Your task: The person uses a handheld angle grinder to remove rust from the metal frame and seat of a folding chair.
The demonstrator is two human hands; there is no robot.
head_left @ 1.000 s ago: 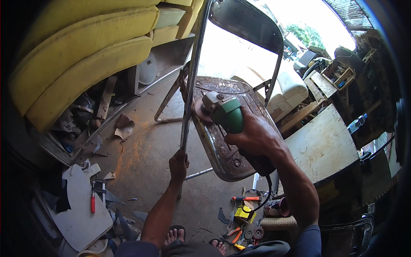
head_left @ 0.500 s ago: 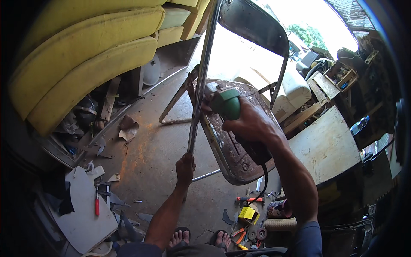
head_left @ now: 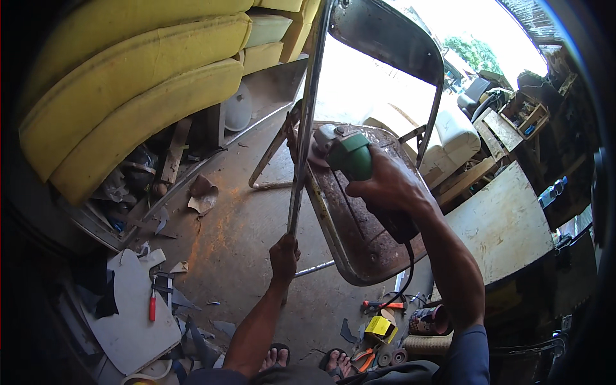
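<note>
A rusty metal folding chair [head_left: 351, 221] stands tilted before me, its dark backrest [head_left: 385, 35] at the top. My left hand [head_left: 283, 256] is wrapped round the lower part of its front tube [head_left: 301, 147]. In my right hand [head_left: 391, 186] is a green angle grinder [head_left: 350, 154], held over the seat. The grinder's disc [head_left: 317, 154] is at the tube, well above my left hand; whether it touches the metal I cannot tell. A black cord [head_left: 411, 263] hangs from the grinder's rear end.
Yellow cushions [head_left: 141, 83] are stacked at the upper left. Scraps and a red-handled clamp [head_left: 153, 305] lie on a pale board [head_left: 128, 321] at lower left. Near my feet are a yellow box [head_left: 382, 328], orange-handled pliers [head_left: 366, 360], grinding discs [head_left: 391, 356] and a tin [head_left: 428, 319]. A pale panel [head_left: 500, 224] leans right.
The whole view has shifted slightly, so the scene sits a little further right and lower. My left hand keeps its grip on the tube, and the grinder stays beside it.
</note>
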